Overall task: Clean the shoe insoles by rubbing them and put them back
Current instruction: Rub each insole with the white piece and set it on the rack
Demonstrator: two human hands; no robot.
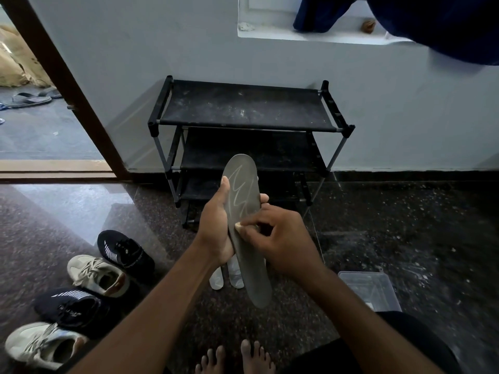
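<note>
My left hand point(216, 225) grips a long grey insole point(244, 198) by its left edge and holds it up in front of me, with pale zigzag lines showing on its upper half. My right hand point(278, 238) pinches a small pale rubbing piece point(238, 225) and presses it on the middle of the insole. Two white insoles point(226, 276) lie on the floor below my hands, partly hidden by the grey one. Two black sneakers point(124, 252) and two beige sneakers point(97, 273) stand on the floor at the left.
A black, dusty three-tier shoe rack point(243, 106) stands against the white wall ahead. A clear plastic box point(370, 290) sits on the dark stone floor at my right. An open doorway with sandals point(29, 98) is at the far left. My bare feet point(235, 357) are below.
</note>
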